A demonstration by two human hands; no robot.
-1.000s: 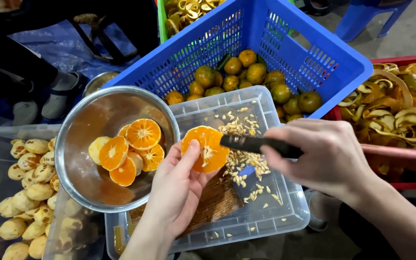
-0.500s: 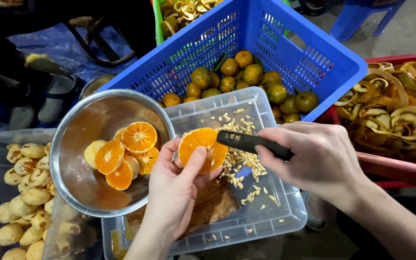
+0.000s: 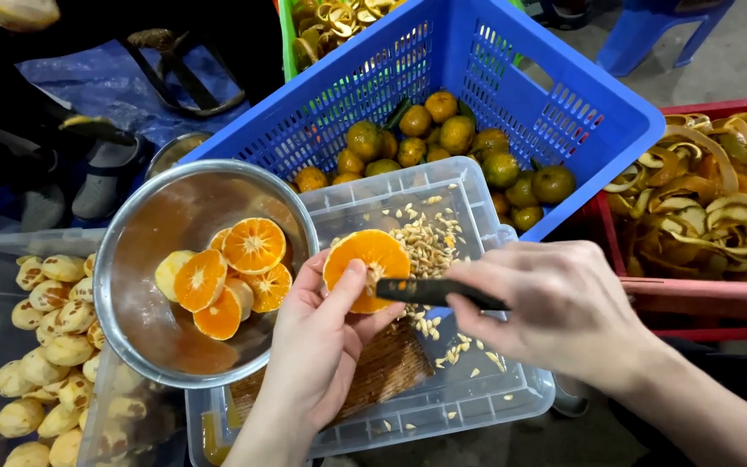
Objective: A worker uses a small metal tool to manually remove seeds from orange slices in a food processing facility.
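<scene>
Fingers: left hand (image 3: 322,342) cups orange half (image 3: 365,268) (cut face up) | right hand (image 3: 555,307) pinches dark tool (image 3: 438,291), lying crosswise, tip leftward

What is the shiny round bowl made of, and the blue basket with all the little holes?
The bowl looks like polished metal, probably steel: it is silvery and mirrors light. The blue basket looks like moulded plastic: an even, slightly glossy colour and a neat grid of holes.

The left hand (image 3: 317,346) holds an orange half (image 3: 365,264) cut side up over a clear tray (image 3: 443,406) with seeds. The right hand (image 3: 564,307) holds a dark knife (image 3: 438,292) touching the half. At left, a metal bowl (image 3: 157,251) contains more halves.
</scene>
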